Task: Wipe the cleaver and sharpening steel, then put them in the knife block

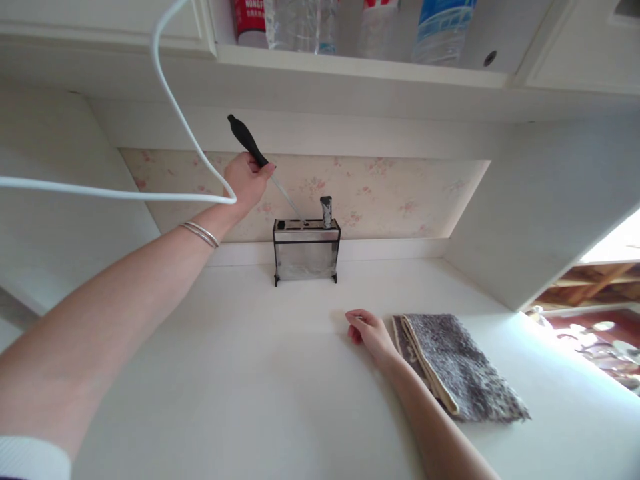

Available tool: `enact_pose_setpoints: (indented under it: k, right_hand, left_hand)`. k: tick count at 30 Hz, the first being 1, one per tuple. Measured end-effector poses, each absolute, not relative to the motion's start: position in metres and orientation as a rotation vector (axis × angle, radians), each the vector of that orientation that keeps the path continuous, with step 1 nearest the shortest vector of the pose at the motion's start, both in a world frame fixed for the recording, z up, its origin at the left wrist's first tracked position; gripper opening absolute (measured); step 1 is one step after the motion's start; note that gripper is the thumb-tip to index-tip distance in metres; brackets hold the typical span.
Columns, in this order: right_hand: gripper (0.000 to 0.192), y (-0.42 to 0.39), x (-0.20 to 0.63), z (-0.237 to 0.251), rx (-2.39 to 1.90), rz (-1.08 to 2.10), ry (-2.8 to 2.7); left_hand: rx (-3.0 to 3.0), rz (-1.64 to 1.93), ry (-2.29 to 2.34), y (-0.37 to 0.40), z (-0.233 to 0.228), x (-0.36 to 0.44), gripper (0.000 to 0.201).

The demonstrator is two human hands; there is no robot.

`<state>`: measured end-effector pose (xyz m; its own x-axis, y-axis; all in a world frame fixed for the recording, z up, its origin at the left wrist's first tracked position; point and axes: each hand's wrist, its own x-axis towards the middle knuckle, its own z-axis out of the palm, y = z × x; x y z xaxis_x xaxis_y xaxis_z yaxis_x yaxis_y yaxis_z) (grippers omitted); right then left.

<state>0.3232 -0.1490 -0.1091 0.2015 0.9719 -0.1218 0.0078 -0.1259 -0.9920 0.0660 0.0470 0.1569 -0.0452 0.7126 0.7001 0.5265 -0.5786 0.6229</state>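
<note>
Left hand [246, 181] fingers pinch a slim black-handled knife [249, 142] over the glossy metal rack [306, 250]; right hand [369, 332] fingers curl loosely.

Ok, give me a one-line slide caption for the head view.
Left hand grips a black-handled knife angled into the knife block; right hand rests on the counter beside a folded cloth.

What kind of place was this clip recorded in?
Most likely a home kitchen. A knife block stands on a white counter against floral wallpaper, the left hand grips a black-handled knife at the block, a folded cloth lies by the right hand, and bottles fill the shelf above.
</note>
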Motion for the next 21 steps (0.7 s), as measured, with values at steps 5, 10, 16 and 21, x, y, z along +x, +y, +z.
enact_pose_setpoints:
  k: [5, 10, 16, 21]
  right_hand:
    - [0.026, -0.150, 0.324, -0.109, -1.403, 1.156, -1.045]
    - [0.027, -0.150, 0.322, -0.107, -1.418, 1.166, -1.067]
    - [0.029, -0.150, 0.319, -0.106, -1.441, 1.169, -1.085]
    - [0.028, -0.149, 0.320, -0.109, -1.426, 1.178, -1.092]
  left_hand:
    - [2.108, 1.716, 1.357, 0.047, 0.156, 0.080, 0.025]
    - [2.213, 1.678, 1.346, 0.049, 0.164, 0.092, 0.024]
    - [2.341, 1.597, 1.248, 0.065, 0.172, 0.115, 0.025]
    - [2.331, 1.555, 1.248, 0.074, 0.171, 0.130, 0.026]
